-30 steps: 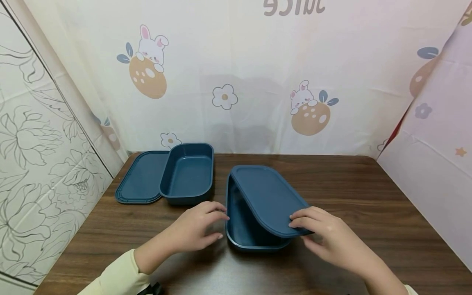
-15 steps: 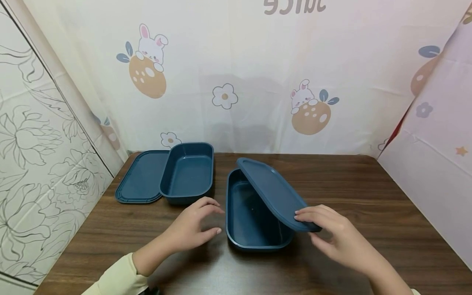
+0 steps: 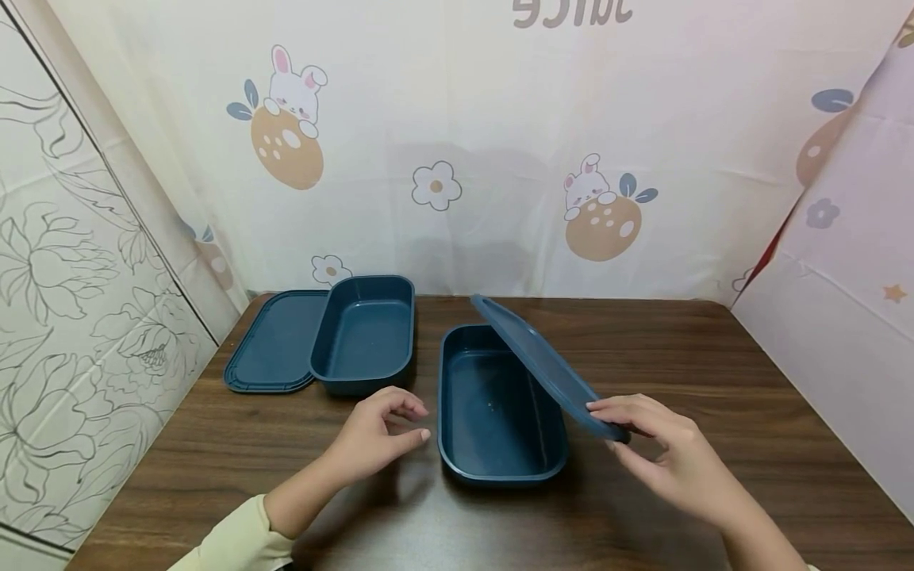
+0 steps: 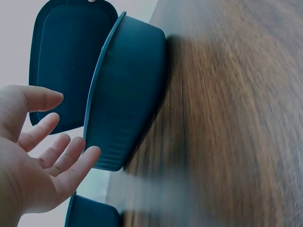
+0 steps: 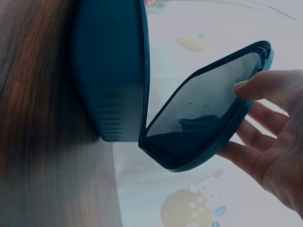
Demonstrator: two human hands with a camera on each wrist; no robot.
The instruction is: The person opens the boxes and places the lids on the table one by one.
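My right hand [image 3: 667, 456] pinches the near end of a dark blue lid [image 3: 543, 361] between thumb and fingers. The lid is tilted over the right side of an open dark blue food container [image 3: 493, 420], and in the right wrist view the lid [image 5: 203, 104] seems to touch that container's rim. The part of the container that shows inside holds nothing but a few tiny specks. Just left of it, my left hand [image 3: 374, 436] hovers with loosely bent fingers, gripping nothing. The left wrist view shows this hand [image 4: 42, 161] apart from the container wall [image 4: 128, 85].
A second open blue container [image 3: 367, 337] stands at the back left, overlapping another blue lid [image 3: 274, 345] lying on the brown wooden table [image 3: 664, 349]. A patterned cloth [image 3: 500, 119] hangs behind the table's far edge. A flower-patterned panel [image 3: 78, 317] borders the left side.
The right hand has swung the lid to the right and tipped it steeper, uncovering most of the container. The left hand has drawn slightly away from the container's left rim.
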